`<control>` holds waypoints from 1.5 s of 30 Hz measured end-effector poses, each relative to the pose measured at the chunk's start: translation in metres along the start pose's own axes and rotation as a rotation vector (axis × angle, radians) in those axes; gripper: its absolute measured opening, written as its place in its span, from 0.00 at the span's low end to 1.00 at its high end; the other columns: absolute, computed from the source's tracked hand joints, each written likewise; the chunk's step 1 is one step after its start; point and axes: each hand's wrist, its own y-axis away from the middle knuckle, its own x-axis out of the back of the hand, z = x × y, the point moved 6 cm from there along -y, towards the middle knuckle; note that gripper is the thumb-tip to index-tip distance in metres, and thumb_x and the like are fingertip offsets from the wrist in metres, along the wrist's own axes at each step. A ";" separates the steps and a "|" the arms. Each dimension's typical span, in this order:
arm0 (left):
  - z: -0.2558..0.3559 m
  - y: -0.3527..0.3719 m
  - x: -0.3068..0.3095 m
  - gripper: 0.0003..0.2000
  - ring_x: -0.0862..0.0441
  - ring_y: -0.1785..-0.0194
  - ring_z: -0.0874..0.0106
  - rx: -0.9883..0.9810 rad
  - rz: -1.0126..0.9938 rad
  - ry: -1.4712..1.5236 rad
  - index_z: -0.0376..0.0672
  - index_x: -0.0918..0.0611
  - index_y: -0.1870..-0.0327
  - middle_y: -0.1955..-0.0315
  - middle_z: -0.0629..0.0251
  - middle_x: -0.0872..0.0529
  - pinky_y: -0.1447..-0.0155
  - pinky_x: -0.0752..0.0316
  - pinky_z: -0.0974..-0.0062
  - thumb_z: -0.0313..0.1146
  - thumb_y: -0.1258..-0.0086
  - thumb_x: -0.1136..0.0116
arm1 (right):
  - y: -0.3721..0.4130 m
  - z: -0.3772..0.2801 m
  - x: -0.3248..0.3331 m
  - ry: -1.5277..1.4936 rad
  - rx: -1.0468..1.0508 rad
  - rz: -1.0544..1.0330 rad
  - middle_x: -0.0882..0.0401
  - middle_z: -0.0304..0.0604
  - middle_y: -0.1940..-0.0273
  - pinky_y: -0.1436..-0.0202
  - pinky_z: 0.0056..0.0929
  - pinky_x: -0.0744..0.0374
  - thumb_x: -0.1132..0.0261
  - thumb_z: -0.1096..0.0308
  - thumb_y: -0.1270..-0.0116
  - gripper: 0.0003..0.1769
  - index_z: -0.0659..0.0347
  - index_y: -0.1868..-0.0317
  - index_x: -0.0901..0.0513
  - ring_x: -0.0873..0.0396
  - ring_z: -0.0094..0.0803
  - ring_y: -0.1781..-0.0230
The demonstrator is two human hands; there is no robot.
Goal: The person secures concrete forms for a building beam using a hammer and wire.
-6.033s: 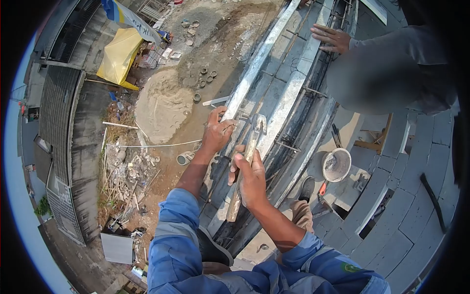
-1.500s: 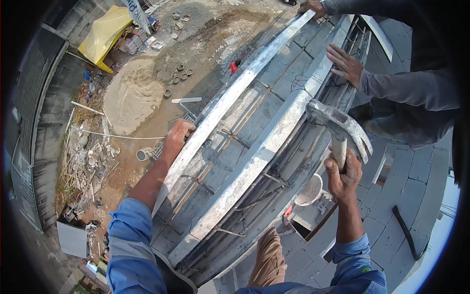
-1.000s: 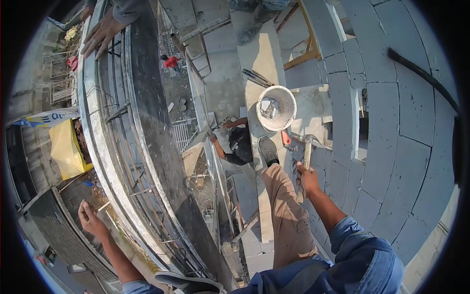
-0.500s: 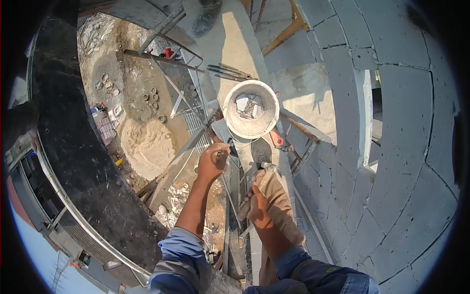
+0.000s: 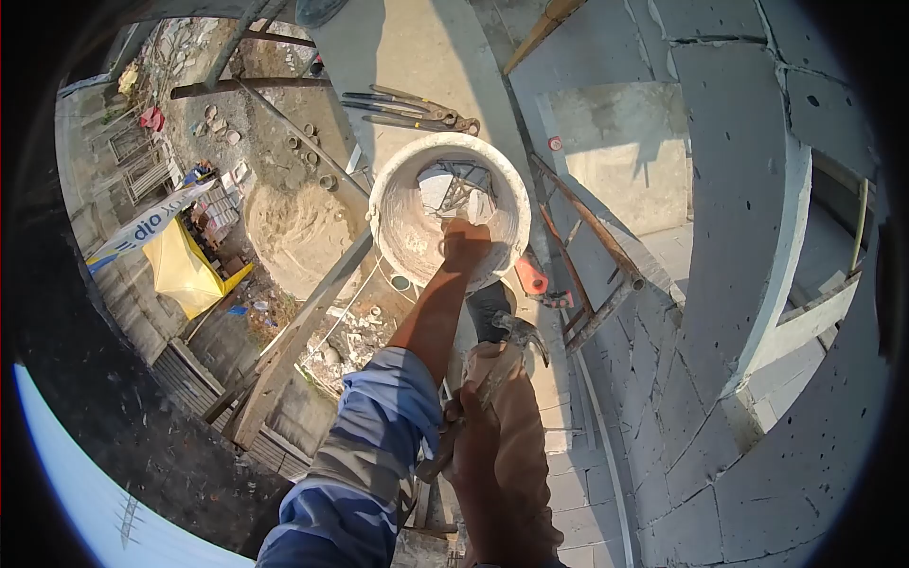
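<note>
My left hand (image 5: 466,244) reaches into a white, mortar-stained bucket (image 5: 383,204), above its near inner wall. Its fingers point down and away, so their grip is hidden. Inside the bucket lie metal pieces (image 5: 464,189) and pale flat scraps, close beyond the hand. Lower down, my right hand (image 5: 473,437) is closed around the handle of a claw hammer (image 5: 519,331). The hammer's head points away from me, over my trouser leg. Behind the bucket, long-handled cutters (image 5: 407,112) rest on the concrete ledge.
A red-orange tool (image 5: 532,276) lies right of the bucket, beside rusty scaffold pipes (image 5: 606,237). A grey block wall (image 5: 729,189) with a window opening rises at right. At left the ledge drops to ground with a sand pile (image 5: 298,222) and a yellow canopy (image 5: 187,270).
My left hand has moved forward, from in front of the bucket into it. My right hand and the hammer sit lower in view. The camera view has shifted.
</note>
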 end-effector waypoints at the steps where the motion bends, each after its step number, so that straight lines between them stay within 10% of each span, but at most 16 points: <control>1: 0.021 0.016 0.013 0.23 0.21 0.41 0.50 0.094 0.012 0.322 0.37 0.21 0.39 0.47 0.40 0.18 0.37 0.28 0.65 0.30 0.37 0.47 | 0.003 -0.003 -0.004 -0.003 0.004 -0.005 0.32 0.33 0.76 0.74 0.24 0.29 0.41 0.56 0.25 0.12 0.53 0.65 0.27 0.31 0.23 0.79; 3: 0.017 0.006 -0.003 0.28 0.24 0.36 0.54 -0.133 0.127 0.422 0.38 0.28 0.32 0.43 0.42 0.21 0.33 0.32 0.68 0.28 0.37 0.48 | 0.006 -0.010 -0.010 0.016 0.024 0.001 0.31 0.36 0.76 0.75 0.27 0.29 0.39 0.58 0.27 0.13 0.57 0.64 0.28 0.29 0.25 0.78; 11: 0.003 0.002 0.021 0.20 0.19 0.47 0.52 0.067 0.167 0.014 0.44 0.21 0.41 0.48 0.49 0.18 0.42 0.25 0.59 0.36 0.34 0.44 | 0.008 -0.016 -0.021 0.009 0.001 -0.056 0.31 0.33 0.76 0.73 0.25 0.29 0.42 0.58 0.25 0.11 0.54 0.64 0.26 0.31 0.24 0.78; 24: 0.034 -0.013 0.048 0.06 0.17 0.64 0.58 -0.551 0.535 -0.279 0.44 0.18 0.62 0.66 0.58 0.22 0.61 0.21 0.62 0.28 0.34 0.47 | 0.019 -0.016 -0.031 -0.015 -0.014 -0.111 0.31 0.36 0.74 0.71 0.25 0.28 0.40 0.60 0.26 0.11 0.59 0.58 0.26 0.29 0.26 0.76; 34: 0.010 -0.012 0.049 0.08 0.17 0.58 0.51 -0.297 0.251 -0.291 0.35 0.20 0.61 0.58 0.49 0.20 0.54 0.22 0.57 0.30 0.32 0.48 | 0.012 -0.008 -0.032 -0.004 0.006 -0.103 0.30 0.36 0.74 0.72 0.26 0.27 0.40 0.60 0.26 0.11 0.59 0.61 0.26 0.28 0.26 0.77; 45: 0.006 0.071 0.136 0.10 0.17 0.65 0.77 0.051 -0.106 0.861 0.37 0.20 0.52 0.62 0.63 0.14 0.64 0.24 0.81 0.29 0.29 0.48 | -0.007 0.005 -0.028 0.137 0.068 -0.096 0.30 0.33 0.78 0.75 0.28 0.28 0.37 0.56 0.28 0.16 0.54 0.71 0.27 0.29 0.26 0.81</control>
